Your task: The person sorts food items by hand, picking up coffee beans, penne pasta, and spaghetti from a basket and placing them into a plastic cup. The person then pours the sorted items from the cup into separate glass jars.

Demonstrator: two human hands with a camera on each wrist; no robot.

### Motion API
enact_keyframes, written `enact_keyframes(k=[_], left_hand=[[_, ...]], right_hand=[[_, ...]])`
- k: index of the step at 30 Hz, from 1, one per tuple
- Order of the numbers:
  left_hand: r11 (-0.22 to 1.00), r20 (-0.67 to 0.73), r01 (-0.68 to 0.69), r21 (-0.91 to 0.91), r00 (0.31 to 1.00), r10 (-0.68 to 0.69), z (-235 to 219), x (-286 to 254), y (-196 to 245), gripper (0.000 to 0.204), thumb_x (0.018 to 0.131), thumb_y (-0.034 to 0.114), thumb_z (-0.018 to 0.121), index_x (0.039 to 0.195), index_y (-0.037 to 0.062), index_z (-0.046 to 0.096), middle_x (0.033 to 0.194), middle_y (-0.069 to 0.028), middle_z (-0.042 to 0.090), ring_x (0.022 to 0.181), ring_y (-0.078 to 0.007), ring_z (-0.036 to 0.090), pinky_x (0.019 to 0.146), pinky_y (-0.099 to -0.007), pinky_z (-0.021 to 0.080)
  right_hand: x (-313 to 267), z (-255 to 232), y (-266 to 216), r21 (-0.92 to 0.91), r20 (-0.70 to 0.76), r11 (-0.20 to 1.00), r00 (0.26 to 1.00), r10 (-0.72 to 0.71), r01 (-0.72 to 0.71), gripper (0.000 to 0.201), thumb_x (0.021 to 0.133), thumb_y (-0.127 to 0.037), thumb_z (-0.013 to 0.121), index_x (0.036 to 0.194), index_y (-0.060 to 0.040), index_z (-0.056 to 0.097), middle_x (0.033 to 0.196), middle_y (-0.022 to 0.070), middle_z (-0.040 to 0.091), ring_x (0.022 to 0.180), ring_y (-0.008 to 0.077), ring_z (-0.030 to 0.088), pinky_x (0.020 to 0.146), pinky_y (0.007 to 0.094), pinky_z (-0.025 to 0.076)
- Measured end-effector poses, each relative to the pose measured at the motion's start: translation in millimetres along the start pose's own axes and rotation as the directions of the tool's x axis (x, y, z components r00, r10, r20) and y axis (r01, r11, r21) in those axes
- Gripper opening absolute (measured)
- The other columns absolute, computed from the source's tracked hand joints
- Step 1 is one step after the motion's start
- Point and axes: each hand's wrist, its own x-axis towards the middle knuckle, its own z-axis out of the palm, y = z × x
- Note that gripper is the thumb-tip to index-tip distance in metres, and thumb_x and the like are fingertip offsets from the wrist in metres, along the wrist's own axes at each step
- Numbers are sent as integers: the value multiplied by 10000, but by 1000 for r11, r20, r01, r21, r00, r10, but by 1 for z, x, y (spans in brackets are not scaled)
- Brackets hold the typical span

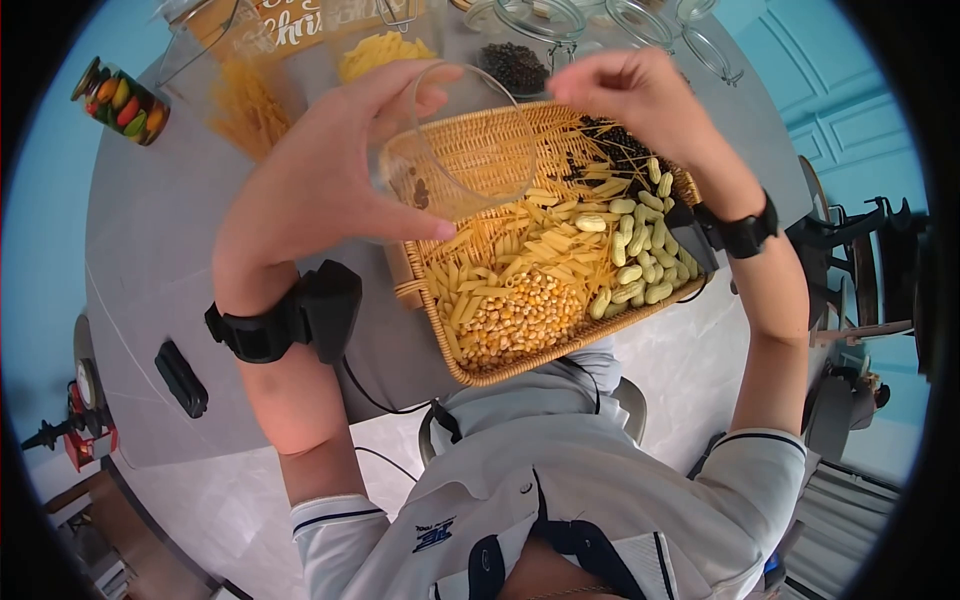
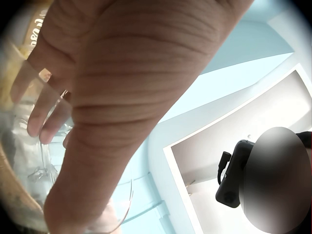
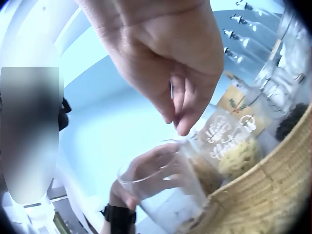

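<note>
My left hand (image 1: 305,175) grips a clear glass jar (image 3: 178,202), tilted over the left side of a wicker basket (image 1: 455,360). A few small dark pieces (image 1: 420,190) show inside the glass. Above the basket's far edge, my right hand (image 1: 635,105) has its fingers curled, thumb and fingertips drawn together. Nothing shows between those fingertips in the right wrist view. The basket holds corn kernels (image 1: 525,315) at the near left, penne (image 1: 550,245) in the middle, unshelled peanuts (image 1: 645,240) on the right, and black beans (image 1: 640,150) with dry spaghetti strands at the far right.
Beyond the basket stand a container of yellow pasta (image 1: 385,52), a heap of dark beans (image 1: 513,68) and clip-top glass jars (image 1: 540,20). Spaghetti (image 1: 250,115) and a jar of colourful peppers (image 1: 125,105) are at the far left. A black device (image 1: 180,378) lies near the table's left edge.
</note>
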Motion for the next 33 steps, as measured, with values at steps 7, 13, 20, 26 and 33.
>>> enact_keyframes(k=[7, 13, 20, 26, 33], left_hand=[[999, 0, -26, 38, 1000, 26, -1, -1, 0, 1008, 537, 193, 939, 1445, 93, 513, 1236, -35, 645, 1204, -146, 547, 960, -298, 416], [999, -1, -5, 47, 1000, 5, -1, 0, 2, 1026, 520, 205, 943, 1448, 114, 515, 1231, -16, 653, 1170, -128, 550, 845, -271, 417], [1000, -22, -4, 16, 1000, 5, 1, 0, 0, 1032, 516, 221, 944, 1448, 117, 513, 1228, -14, 657, 1139, -121, 554, 798, -264, 408], [999, -15, -4, 44, 1000, 4, 0, 0, 0, 1038, 512, 237, 947, 1449, 123, 513, 1222, -12, 656, 1109, -123, 547, 779, -266, 407], [998, -7, -9, 62, 1000, 9, 3, 2, -4, 1036, 518, 252, 950, 1449, 119, 514, 1228, -14, 649, 1094, -121, 539, 786, -269, 411]], right_hand=[[-28, 26, 47, -392, 193, 912, 957, 215, -126, 148, 812, -15, 781, 959, -30, 776, 873, 91, 726, 784, 202, 686, 713, 308, 538], [-34, 30, 50, -429, 190, 903, 974, 123, -30, 169, 766, -1, 787, 933, -21, 775, 868, 114, 718, 803, 253, 692, 726, 333, 537], [-32, 42, 41, -415, 230, 905, 951, 208, -98, 139, 758, -61, 767, 869, 17, 736, 794, 144, 714, 750, 272, 707, 712, 346, 555], [-24, 35, 30, -460, 113, 880, 976, 185, -114, 109, 745, -14, 737, 842, 22, 703, 802, 100, 699, 708, 172, 679, 660, 299, 533], [-1, 12, -47, 99, 0, 990, 995, 99, -99, 52, 874, -14, 722, 914, 19, 717, 913, 64, 734, 824, 106, 693, 739, 231, 570]])
